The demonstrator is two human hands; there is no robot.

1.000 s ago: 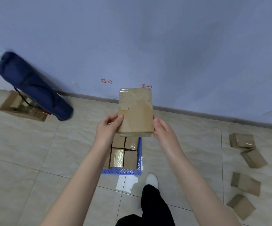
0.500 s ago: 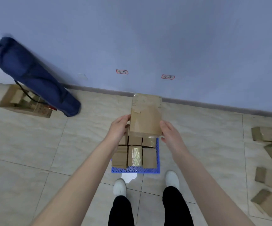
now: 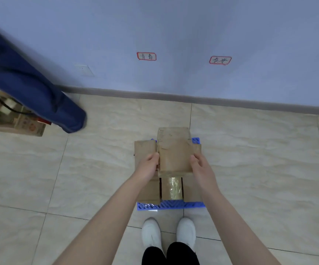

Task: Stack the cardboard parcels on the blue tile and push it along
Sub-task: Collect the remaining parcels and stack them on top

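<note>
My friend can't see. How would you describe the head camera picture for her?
A left hand and right hand grip a cardboard parcel by its sides over other parcels packed on a blue tile on the floor. White shoes stand by the tile; a dark blue bag is at far left.

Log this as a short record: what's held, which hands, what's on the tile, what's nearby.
held: cardboard parcel, over the lower parcels; contact unclear
left hand: grips its left side
right hand: grips its right side
blue tile: on the floor, carries the lower parcels; taped parcel front middle
nearby: navy bag at left by the wall; white shoes behind the tile
</note>
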